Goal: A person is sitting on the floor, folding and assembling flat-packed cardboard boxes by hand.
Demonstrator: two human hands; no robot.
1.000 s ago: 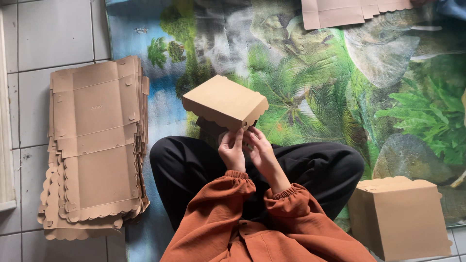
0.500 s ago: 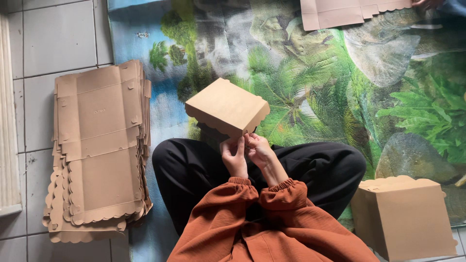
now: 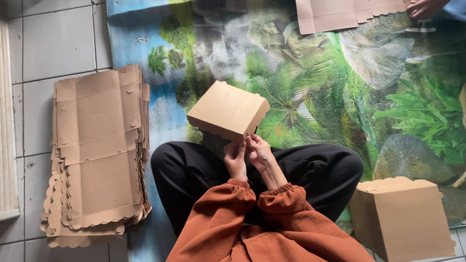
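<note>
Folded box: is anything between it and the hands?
No. Both the left hand and the right hand already touch the folded box at its near edge, above the lap; nothing lies between them.

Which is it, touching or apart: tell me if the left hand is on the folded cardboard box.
Touching. The head view shows the left hand with fingertips pressed against the near lower edge of the folded cardboard box, beside the right hand.
</note>
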